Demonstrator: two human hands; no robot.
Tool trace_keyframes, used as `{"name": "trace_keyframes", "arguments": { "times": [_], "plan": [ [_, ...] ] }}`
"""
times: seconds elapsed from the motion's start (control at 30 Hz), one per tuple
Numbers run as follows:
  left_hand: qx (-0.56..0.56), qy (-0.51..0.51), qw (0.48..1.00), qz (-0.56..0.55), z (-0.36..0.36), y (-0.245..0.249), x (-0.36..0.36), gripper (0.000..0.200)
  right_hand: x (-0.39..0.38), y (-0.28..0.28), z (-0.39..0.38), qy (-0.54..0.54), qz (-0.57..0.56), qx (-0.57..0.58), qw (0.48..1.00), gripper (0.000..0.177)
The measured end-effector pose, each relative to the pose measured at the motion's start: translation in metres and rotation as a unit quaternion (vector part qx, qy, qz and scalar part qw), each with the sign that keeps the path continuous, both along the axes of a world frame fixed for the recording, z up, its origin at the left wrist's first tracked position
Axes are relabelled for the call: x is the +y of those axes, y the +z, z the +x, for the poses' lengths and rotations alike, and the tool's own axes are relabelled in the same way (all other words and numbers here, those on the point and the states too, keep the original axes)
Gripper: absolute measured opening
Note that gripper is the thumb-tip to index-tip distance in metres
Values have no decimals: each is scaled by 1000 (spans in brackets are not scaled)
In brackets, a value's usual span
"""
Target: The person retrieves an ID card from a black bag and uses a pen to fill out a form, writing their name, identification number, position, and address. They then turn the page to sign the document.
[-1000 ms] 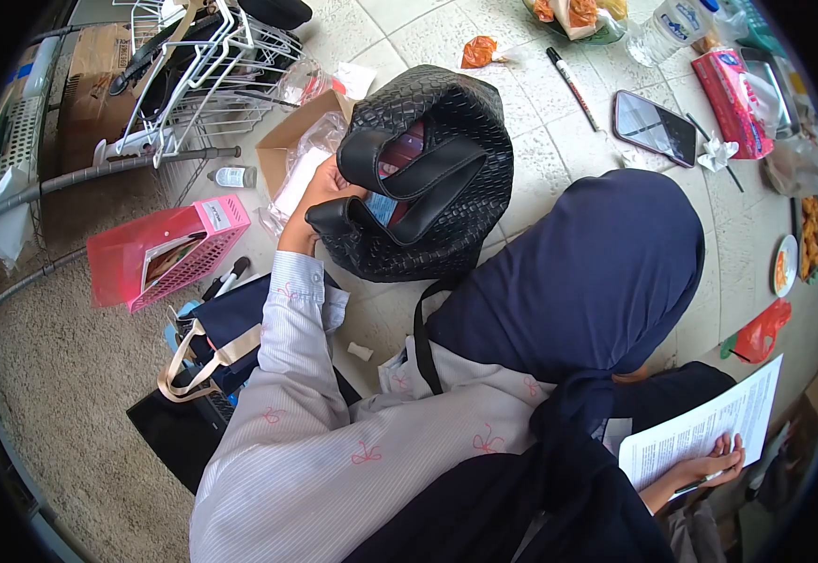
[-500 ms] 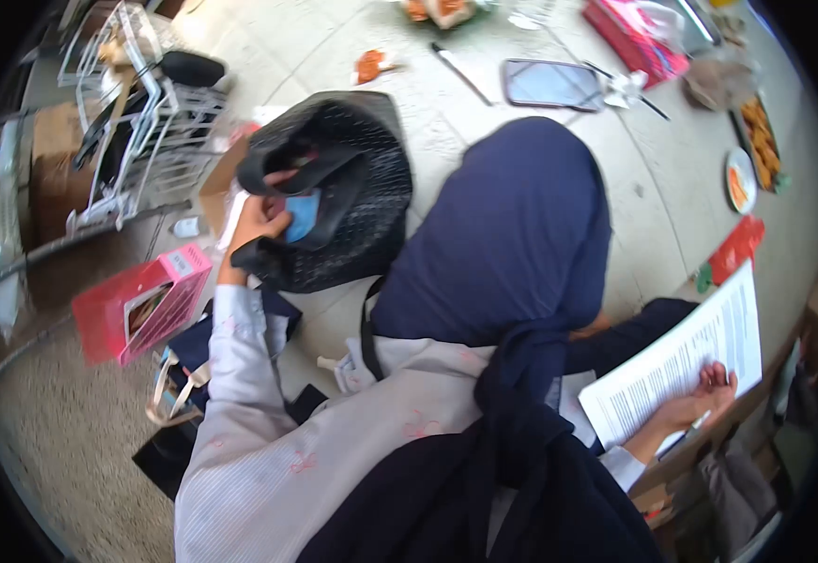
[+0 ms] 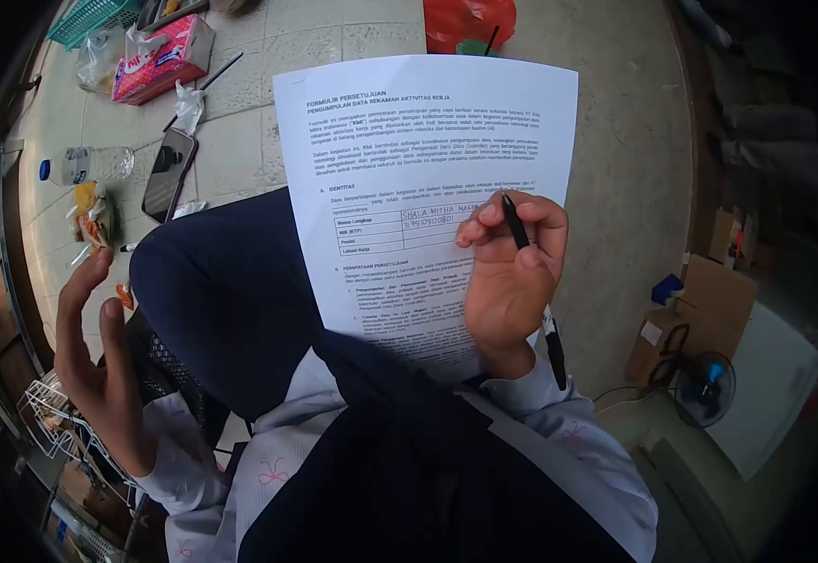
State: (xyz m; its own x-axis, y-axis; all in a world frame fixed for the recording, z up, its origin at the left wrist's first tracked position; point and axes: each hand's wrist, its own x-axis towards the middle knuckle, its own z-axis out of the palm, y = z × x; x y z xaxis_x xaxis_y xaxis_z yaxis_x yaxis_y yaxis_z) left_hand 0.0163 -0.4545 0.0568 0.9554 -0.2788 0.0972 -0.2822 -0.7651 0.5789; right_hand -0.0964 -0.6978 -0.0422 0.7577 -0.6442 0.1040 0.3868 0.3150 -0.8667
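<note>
My right hand [image 3: 514,281] is closed on a pen [image 3: 517,223], palm turned up, over a printed form [image 3: 399,141]. One black end of the pen rises between the fingers; another black and white length shows below the wrist. The form lies at my lap, with printed text and a small table partly filled in by handwriting. Off to the left, my left hand [image 3: 104,366] is raised with its fingers apart and nothing in it. Beneath it, a black woven bag [image 3: 160,361] is mostly hidden by the hand and my leg.
On the tiled floor to the left are a phone [image 3: 170,174], a plastic bottle [image 3: 90,165] and a pink tissue pack [image 3: 165,58]. A red plastic bag [image 3: 465,26] lies beyond the form. To the right stand a small fan [image 3: 705,389] and cardboard boxes [image 3: 657,347]. A wire rack [image 3: 47,413] is lower left.
My left hand has come out of the black bag, where it was by something blue, and is now raised. The view has swung right, and the form now lies before me.
</note>
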Motion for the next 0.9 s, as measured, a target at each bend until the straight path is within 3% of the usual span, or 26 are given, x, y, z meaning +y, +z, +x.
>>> {"name": "trace_keyframes", "arguments": {
  "times": [0.03,0.07,0.1,0.13,0.17,0.2,0.23,0.27,0.3,0.37,0.43,0.5,0.57,0.6,0.7,0.77,0.9],
  "plan": [
    [-30,-113,991,-71,-3,-13,-38,23,-3,0,-2,42,-9,-3,999,28],
    [-42,-232,972,10,-7,-18,-72,34,-6,-2,-3,75,21,-28,997,24],
    [-54,-288,951,97,-16,-25,-104,43,-10,-2,-6,69,25,-28,997,24],
    [-58,-305,944,116,-23,-38,-126,47,-15,1,-9,104,15,-22,994,21],
    [-54,-303,945,109,-29,-51,-138,47,-20,3,-12,139,7,-14,990,19],
    [-49,-295,948,108,-33,-59,-144,44,-26,8,-15,120,-121,47,984,9],
    [-42,-287,951,106,-36,-65,-147,42,-26,12,-14,117,-116,55,985,9],
    [-31,-291,950,108,-38,-67,-148,42,-24,15,-14,70,-215,94,970,5],
    [-27,-289,950,115,-39,-69,-148,40,-23,17,-13,28,-313,133,940,6],
    [-15,-286,950,123,-40,-70,-149,39,-26,14,-11,16,-307,137,942,16],
    [5,-269,955,121,-43,-67,-150,37,-33,14,-13,23,-407,136,903,19],
    [5,-271,954,128,-42,-67,-151,39,-36,14,-10,30,-410,149,899,20],
    [-27,-270,955,123,-39,-66,-152,43,-34,13,-9,58,-278,132,950,19],
    [-51,-281,947,146,-36,-68,-151,50,-33,11,-9,62,-276,137,949,19],
    [-22,-256,960,114,-36,-78,-150,51,-29,9,-8,22,-288,109,951,20],
    [-25,-260,959,107,-33,-79,-150,51,-30,14,-9,15,-367,170,914,21],
    [-38,-256,963,73,-31,-85,-149,49,-27,10,-6,11,-392,187,901,21]
  ]
}}
